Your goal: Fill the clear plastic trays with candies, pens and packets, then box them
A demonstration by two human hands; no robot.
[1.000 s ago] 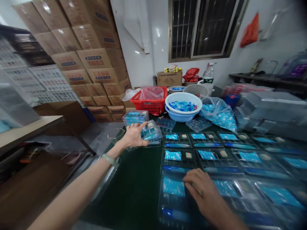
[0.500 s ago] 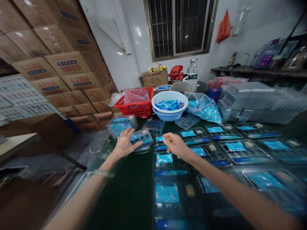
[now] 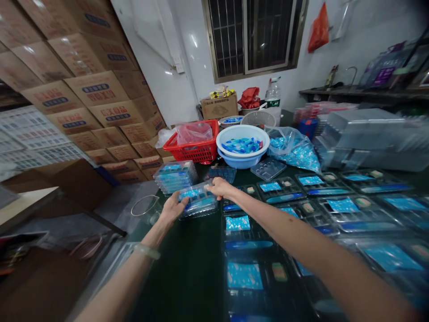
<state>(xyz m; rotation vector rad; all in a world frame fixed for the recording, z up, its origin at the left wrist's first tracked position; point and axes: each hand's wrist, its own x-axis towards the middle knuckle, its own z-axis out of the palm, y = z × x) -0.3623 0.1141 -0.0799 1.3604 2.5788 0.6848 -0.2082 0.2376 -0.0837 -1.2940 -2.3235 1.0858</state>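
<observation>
Between my hands lies a short stack of clear plastic blister trays, the top one showing a blue packet and a blue pen. My left hand holds its left end, thumb over the top. At the far right corner, my right hand has its fingers pinched on the tray edge. A taller stack of filled trays stands just behind. To the right, rows of open trays, each with a blue packet, a pen and a small block, cover the dark green tabletop.
Behind are a red basket, a pale blue basin of blue pieces, a bag of blue packets and an unfilled tray. Stacked clear trays stand at the back right. Cartons rise at left.
My right hand has moved left from the tray rows onto the short stack's corner. My left hand has lowered and closed on its left end. The view has shifted slightly.
</observation>
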